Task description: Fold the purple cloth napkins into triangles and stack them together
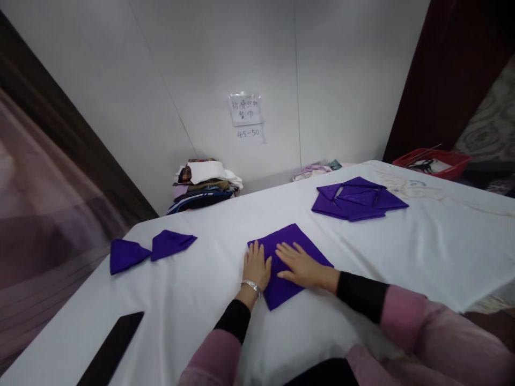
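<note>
whereas two folded purple pieces (pixel 171 245) at left look finished, the purple square (pixel 277 292) on the white table (pixel 209 305), flat beneath my left hand (pixel 256 268) and right hand (pixel 302 266), fingers slightly spread and gripping nothing, seems only part-folded

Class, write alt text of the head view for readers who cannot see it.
A person's left hand and right hand rest on a square purple cloth on a white tablecloth. Two folded purple pieces lie farther left, more purple fabric farther right.
</note>
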The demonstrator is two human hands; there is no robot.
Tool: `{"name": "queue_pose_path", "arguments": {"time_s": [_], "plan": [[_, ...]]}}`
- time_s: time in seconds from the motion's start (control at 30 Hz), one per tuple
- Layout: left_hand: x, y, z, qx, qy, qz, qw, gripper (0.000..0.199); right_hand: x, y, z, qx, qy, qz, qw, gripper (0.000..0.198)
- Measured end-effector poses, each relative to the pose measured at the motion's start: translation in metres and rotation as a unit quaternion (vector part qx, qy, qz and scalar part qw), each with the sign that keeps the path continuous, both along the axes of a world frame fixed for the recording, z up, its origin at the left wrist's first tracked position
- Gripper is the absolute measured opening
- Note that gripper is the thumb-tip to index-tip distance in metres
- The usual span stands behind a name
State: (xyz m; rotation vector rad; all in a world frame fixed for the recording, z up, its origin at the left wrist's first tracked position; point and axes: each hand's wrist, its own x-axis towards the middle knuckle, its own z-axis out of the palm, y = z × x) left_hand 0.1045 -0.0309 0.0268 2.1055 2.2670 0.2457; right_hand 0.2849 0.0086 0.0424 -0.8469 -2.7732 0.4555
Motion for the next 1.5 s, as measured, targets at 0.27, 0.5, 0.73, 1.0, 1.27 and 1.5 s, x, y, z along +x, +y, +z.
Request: {"name": "queue_pose_path", "arguments": {"time_s": [0.27, 0.5, 0.73, 1.0, 1.27, 1.5], "plan": [[-0.02, 0.021, -0.032, -0.039, 0.056, 0.031, 0.997, 0.054, -0.059, 0.039, -0.024, -0.051, -0.009, 0.051, 0.997, 0.076], [-0.014, 0.021, -0.025, -0.051, 0.065, 0.061, 0.995, 0.06, -0.004, 0.096, -0.027, -0.03, -0.048, -0.06, 0.997, 0.077], [-0.015, 0.022, -0.027, -0.05, 0.063, 0.061, 0.995, 0.06, -0.016, 0.097, -0.013, -0.015, -0.05, -0.096, 0.994, 0.082], [-0.015, 0.02, -0.025, -0.065, 0.072, 0.06, 0.993, 0.058, -0.063, 0.087, -0.031, -0.024, -0.026, 0.079, 0.996, 0.077], [-0.016, 0.018, -0.024, -0.052, 0.058, 0.059, 0.995, 0.059, -0.018, 0.137, -0.037, -0.014, -0.042, -0.07, 0.997, 0.076], [-0.015, 0.041, -0.002, -0.076, 0.023, 0.076, 0.994, 0.068, -0.018, 0.135, -0.041, -0.008, -0.046, -0.075, 0.996, 0.078]]}}
